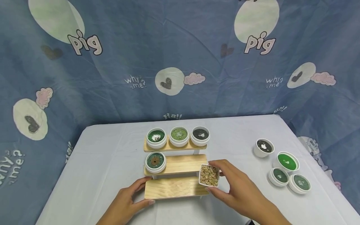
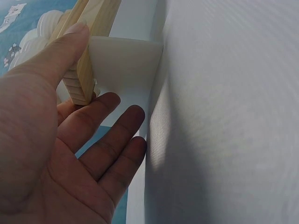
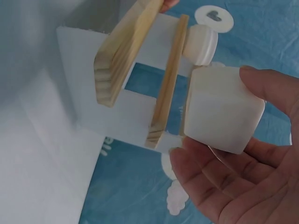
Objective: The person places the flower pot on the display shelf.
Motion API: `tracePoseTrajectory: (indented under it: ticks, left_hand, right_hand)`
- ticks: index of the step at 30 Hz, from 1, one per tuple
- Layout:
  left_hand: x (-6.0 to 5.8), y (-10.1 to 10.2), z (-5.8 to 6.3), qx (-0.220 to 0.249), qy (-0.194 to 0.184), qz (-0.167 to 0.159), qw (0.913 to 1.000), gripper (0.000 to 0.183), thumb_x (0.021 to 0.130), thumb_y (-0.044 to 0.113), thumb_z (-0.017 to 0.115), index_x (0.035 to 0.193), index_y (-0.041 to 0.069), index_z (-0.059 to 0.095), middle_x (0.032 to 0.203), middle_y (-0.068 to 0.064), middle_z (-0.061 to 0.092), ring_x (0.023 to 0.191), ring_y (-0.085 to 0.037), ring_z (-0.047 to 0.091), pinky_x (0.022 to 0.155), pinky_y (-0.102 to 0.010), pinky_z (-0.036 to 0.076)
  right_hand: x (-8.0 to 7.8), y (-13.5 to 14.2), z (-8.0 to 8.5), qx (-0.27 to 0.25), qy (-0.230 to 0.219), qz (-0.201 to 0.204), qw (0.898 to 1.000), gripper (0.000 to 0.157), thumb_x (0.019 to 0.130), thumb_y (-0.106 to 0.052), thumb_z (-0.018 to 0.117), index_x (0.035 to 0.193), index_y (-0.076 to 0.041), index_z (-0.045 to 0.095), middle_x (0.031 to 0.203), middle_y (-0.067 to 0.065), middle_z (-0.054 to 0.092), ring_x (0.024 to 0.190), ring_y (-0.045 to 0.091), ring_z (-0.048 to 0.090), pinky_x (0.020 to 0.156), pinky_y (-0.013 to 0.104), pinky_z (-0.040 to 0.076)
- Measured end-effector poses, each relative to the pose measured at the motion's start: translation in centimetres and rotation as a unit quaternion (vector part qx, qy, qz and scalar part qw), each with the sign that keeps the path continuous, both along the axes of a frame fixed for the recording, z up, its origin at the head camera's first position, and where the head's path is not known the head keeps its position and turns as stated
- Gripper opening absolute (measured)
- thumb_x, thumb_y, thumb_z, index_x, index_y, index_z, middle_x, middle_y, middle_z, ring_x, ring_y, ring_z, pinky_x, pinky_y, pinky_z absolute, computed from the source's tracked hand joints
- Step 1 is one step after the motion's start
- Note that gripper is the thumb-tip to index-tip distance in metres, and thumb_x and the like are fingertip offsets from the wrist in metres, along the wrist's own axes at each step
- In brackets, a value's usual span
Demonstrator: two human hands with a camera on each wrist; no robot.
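**Small square white cup of tan flakes [image 1: 209,175], held in the right fingers at a three-tier stand of pale wooden boards [image 1: 175,187]**

At the left, we see a bare left hand [image 1: 127,200] gripping the stand: the thumb lies on the front edge of the lowest board's left end, the forefinger reaches behind it, and the other fingers spread loosely.

Just beyond those fingertips, on the middle board, sits a round white cup with a dark green filling and brown centre [image 1: 155,162]. Farther beyond, the top board bears a row of three round white cups [image 1: 179,137].

At the stand's right end, a bare right hand [image 1: 239,190] pinches the square cup, thumb and fingers parted by its width. We cannot tell whether the cup touches wood.

Right of these fingers, well apart, a black-filled white cup [image 1: 264,147], a bright-green-filled white cup [image 1: 287,161] and two dull-green-filled white cups [image 1: 280,177] stand on a white cloth [image 1: 107,162].

We judge the step in hand to be placing the square cup. The next move seems to call for lowering it level onto bare board left of the right fingers, then letting go, while the left fingers steady the stand.
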State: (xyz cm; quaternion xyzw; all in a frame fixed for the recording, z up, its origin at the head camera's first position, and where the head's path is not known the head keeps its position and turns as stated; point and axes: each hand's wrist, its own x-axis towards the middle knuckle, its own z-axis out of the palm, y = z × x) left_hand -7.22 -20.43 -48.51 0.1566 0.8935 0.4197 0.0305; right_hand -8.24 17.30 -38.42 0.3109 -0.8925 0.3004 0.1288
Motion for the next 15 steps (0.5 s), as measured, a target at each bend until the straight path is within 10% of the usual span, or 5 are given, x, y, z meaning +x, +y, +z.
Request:
tracePoseTrajectory:
  ticks: [15]
  left_hand:
    - [0.0, 0.0, 0.2, 0.001, 0.021, 0.001, 0.9998, 0.066, 0.088, 0.047, 0.082, 0.143, 0.018, 0.06, 0.137, 0.001, 0.069, 0.126, -0.017, 0.063, 0.104, -0.034, 0.053]
  right_hand:
    - [-1.3, -1.1, -0.6, -0.052, 0.004, 0.046, 0.998, 0.06, 0.087, -0.021, 0.089, 0.138, -0.009, 0.059, 0.132, -0.008, 0.061, 0.111, 0.008, 0.063, 0.09, 0.024, 0.057]
